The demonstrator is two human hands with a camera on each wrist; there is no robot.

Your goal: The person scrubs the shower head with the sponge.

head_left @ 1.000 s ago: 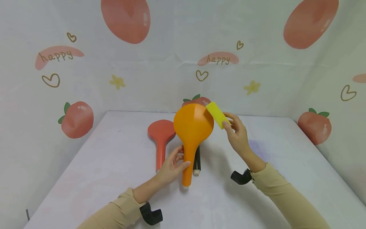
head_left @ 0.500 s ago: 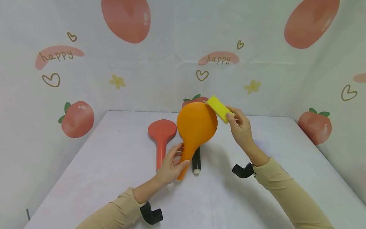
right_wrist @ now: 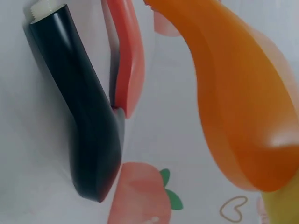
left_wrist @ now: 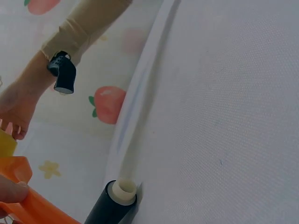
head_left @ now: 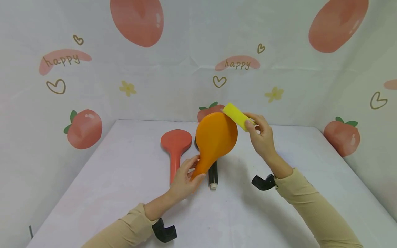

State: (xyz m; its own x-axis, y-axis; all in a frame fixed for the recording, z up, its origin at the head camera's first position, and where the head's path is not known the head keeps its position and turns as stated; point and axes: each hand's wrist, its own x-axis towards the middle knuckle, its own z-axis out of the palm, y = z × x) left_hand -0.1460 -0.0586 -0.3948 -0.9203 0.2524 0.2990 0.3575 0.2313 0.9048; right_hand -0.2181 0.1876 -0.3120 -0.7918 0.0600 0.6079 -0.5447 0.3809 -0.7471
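In the head view my left hand (head_left: 186,179) grips the handle of an orange shower head (head_left: 217,134), its round head raised and tilted to the right above the table. My right hand (head_left: 262,136) pinches a yellow sponge-like block (head_left: 236,116) between thumb and fingers. The block's far end lies against the upper right rim of the orange head. Behind the orange one, a black shower head (head_left: 213,174) is mostly hidden; the right wrist view shows more of its black body (right_wrist: 88,112) and pale threaded end.
Left of the black one, a red shower head (head_left: 175,141) lies on the white table (head_left: 124,199), its handle partly behind my left hand. A white fruit-printed cloth (head_left: 173,96) hangs behind and at the sides. Both wrists wear black camera mounts (head_left: 263,182).
The orange shower head has tilted further right, its handle end swinging left behind my left hand. My right hand and the yellow block rose with it, then the block slid slightly left along the rim.
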